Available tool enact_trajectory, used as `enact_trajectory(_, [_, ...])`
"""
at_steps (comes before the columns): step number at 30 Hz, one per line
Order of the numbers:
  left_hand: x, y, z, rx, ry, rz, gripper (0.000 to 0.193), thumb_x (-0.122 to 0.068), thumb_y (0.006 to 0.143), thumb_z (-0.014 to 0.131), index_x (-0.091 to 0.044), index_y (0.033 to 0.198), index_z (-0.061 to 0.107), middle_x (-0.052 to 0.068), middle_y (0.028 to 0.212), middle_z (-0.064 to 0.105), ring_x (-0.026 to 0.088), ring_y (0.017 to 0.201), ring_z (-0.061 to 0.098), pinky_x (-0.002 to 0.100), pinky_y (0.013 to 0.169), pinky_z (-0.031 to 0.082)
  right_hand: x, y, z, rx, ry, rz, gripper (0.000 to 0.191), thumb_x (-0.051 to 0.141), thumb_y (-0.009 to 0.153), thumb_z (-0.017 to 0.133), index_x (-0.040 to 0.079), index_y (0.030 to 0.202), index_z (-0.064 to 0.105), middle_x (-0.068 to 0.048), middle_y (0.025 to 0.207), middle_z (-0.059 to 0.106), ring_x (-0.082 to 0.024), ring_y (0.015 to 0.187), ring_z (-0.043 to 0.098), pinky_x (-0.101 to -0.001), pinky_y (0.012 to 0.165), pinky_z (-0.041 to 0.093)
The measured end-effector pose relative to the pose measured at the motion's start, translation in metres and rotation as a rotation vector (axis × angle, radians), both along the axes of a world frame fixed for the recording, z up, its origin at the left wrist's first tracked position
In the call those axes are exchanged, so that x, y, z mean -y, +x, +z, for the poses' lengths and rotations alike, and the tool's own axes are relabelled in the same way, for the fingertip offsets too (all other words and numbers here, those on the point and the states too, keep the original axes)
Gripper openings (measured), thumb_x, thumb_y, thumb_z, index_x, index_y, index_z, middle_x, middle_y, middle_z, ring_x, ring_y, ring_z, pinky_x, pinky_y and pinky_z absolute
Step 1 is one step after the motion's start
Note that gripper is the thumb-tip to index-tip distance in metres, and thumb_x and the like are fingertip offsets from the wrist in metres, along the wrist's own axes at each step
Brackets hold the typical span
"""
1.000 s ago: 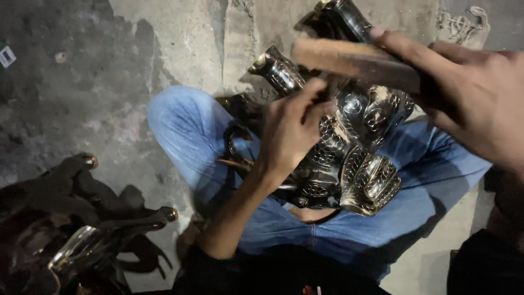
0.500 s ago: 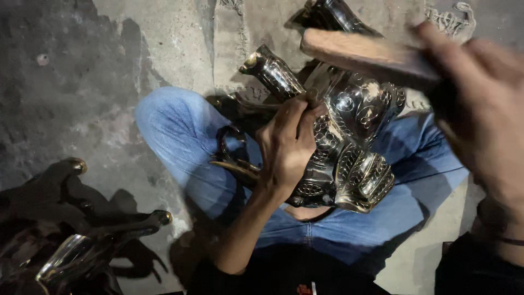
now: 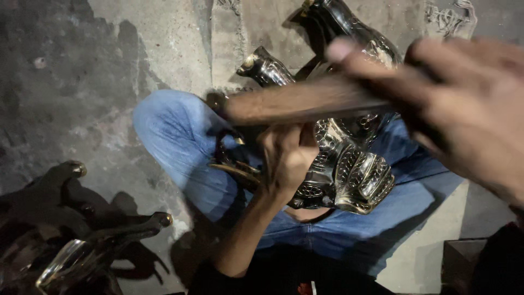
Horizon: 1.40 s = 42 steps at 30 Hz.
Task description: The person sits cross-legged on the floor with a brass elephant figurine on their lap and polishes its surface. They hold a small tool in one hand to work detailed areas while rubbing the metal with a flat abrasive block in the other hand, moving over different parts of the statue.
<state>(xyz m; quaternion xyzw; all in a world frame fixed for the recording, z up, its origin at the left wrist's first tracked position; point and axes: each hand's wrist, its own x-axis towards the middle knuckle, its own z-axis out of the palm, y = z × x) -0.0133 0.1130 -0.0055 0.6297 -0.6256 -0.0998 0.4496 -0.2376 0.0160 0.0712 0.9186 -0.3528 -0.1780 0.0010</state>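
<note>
- Right, we are sitting cross-legged on the concrete floor [image 3: 136, 49], blue jeans [image 3: 180, 136] spread under the work
- Our left hand [image 3: 286, 155] is clamped around the dark metal figurine [image 3: 349, 175], fingers curled over its upper part, pressing it down into our lap
- The figurine rests between our knees, its shiny patterned base [image 3: 367, 184] tilted toward the right leg, brassy highlights along the edges
- Our right hand [image 3: 464, 104] is close to the camera and blurred, fist closed around the end of a wooden stick [image 3: 305, 101]
- That stick runs leftward across the view, above the left hand and the figurine; whether it touches them we cannot tell through the blur
- Beyond our knees, two more dark metal pieces [image 3: 338, 22] lie on the floor, one with a brass tip
- Down at bottom left, a heap of dark metal castings [image 3: 82, 240] with rounded brass ends sits beside our left knee, well apart from the hands
</note>
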Motion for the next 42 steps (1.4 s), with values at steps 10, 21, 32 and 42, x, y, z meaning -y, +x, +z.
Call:
enact_trajectory(10, [0.008,0.005,0.012,-0.199,0.127,-0.037,0.027,0.0,0.096,0.071,-0.009,0.122,0.068,0.009,0.108,0.075,0.025,0.093,0.078,0.034,0.076,0.062,0.008,0.025,0.031,-0.043,-0.119,0.001,0.103,0.026,0.078,0.081,0.036,0.165,0.027,-0.004,0.098,0.065,-0.019,0.08,0.071,-0.0293,0.067,0.059])
enact_trajectory(21, [0.033,0.025,0.02,-0.269,0.322,-0.242,0.044,0.001,0.094,0.065,-0.005,0.137,0.06,0.013,0.1,0.077,0.024,0.085,0.08,0.033,0.07,0.063,0.034,0.029,0.029,0.594,0.144,-0.142,0.069,-0.007,0.079,0.069,0.011,0.143,0.054,-0.018,0.113,0.069,-0.031,0.097,0.073,-0.041,0.086,0.059])
enact_trajectory(32, [0.056,0.033,0.006,-0.14,0.354,-0.45,0.034,0.0,0.093,0.069,0.001,0.127,0.065,0.014,0.096,0.08,0.018,0.08,0.08,0.028,0.061,0.063,0.036,0.011,0.013,0.574,0.15,-0.24,0.057,-0.008,0.085,0.072,0.01,0.138,0.059,-0.019,0.107,0.072,-0.03,0.088,0.074,-0.0388,0.076,0.06])
enact_trajectory(42, [0.08,0.036,0.0,-0.059,0.685,-0.614,0.04,-0.006,0.099,0.064,-0.001,0.138,0.054,0.012,0.088,0.076,0.013,0.046,0.067,0.024,0.038,0.044,0.014,-0.017,-0.011,0.793,0.199,-0.31,0.075,-0.001,0.082,0.07,0.013,0.151,0.046,-0.02,0.12,0.069,-0.034,0.103,0.072,-0.0431,0.088,0.058])
